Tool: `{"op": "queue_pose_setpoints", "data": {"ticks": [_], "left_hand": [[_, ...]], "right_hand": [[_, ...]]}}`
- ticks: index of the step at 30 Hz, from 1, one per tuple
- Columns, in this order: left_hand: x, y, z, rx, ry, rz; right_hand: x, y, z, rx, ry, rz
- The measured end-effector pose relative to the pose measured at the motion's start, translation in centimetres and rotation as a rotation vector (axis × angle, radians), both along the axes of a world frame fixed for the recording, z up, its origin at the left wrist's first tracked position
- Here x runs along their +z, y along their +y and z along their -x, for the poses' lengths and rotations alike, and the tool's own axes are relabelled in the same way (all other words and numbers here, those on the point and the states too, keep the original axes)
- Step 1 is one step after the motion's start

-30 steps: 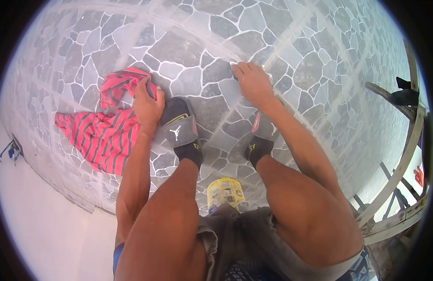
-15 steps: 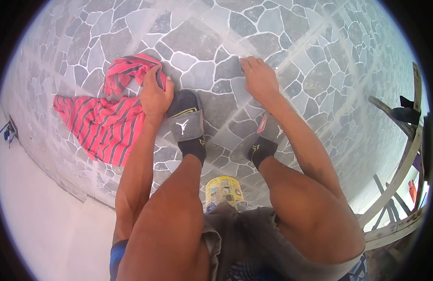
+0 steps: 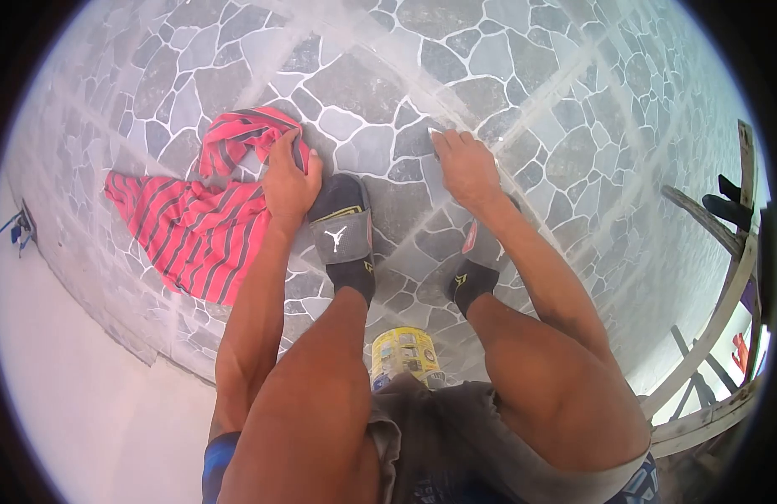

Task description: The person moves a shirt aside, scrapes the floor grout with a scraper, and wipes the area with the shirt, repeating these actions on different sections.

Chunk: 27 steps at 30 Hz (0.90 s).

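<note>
My left hand (image 3: 289, 181) is closed on the bunched end of a red cloth (image 3: 195, 231) with dark stripes, its fingers and thumb pinching the fabric against the floor. The rest of the cloth spreads to the left in loose folds. Across from it, my right hand (image 3: 468, 168) is closed in a pinch low over the stone-pattern floor (image 3: 363, 147), near a grey grout band. A small thin piece like a blade (image 3: 433, 134) pokes out at its fingertips, pale at the edge; most of it is hidden by the fingers.
My feet in dark slide sandals (image 3: 342, 235) stand between the hands. A yellow bucket (image 3: 405, 353) is behind them, between my legs. A white wall (image 3: 94, 378) runs along the left, and a wooden frame (image 3: 708, 336) stands on the right.
The view has shifted slightly, so floor, cloth and hands sit a little lower in the picture. Both hands keep their grips, and the cloth lies much the same.
</note>
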<state>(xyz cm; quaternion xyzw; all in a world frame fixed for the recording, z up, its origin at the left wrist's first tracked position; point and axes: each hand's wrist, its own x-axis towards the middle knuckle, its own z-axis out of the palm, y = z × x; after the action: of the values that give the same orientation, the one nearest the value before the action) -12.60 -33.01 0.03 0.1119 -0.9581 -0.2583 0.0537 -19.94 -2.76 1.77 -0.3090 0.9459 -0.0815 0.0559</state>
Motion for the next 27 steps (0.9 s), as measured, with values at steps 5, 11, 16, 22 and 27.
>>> {"op": "queue_pose_setpoints", "data": {"ticks": [5, 11, 16, 22, 27], "left_hand": [[0.1, 0.0, -0.6, -0.016, 0.008, -0.019], [0.2, 0.0, -0.6, 0.010, -0.026, -0.015], [0.1, 0.0, -0.7, -0.007, -0.011, 0.000], [0.1, 0.0, -0.7, 0.009, 0.005, -0.029], [0.1, -0.4, -0.3, 0.018, 0.018, -0.034]], "right_hand": [[-0.1, -0.5, 3.0, -0.051, -0.070, -0.005], [-0.1, -0.6, 0.9, 0.022, -0.073, -0.022], [0.4, -1.5, 2.8, 0.007, -0.060, -0.014], [0.0, -3.4, 3.8, 0.065, -0.003, -0.051], [0.0, -3.4, 2.9, 0.080, 0.015, 0.004]]}}
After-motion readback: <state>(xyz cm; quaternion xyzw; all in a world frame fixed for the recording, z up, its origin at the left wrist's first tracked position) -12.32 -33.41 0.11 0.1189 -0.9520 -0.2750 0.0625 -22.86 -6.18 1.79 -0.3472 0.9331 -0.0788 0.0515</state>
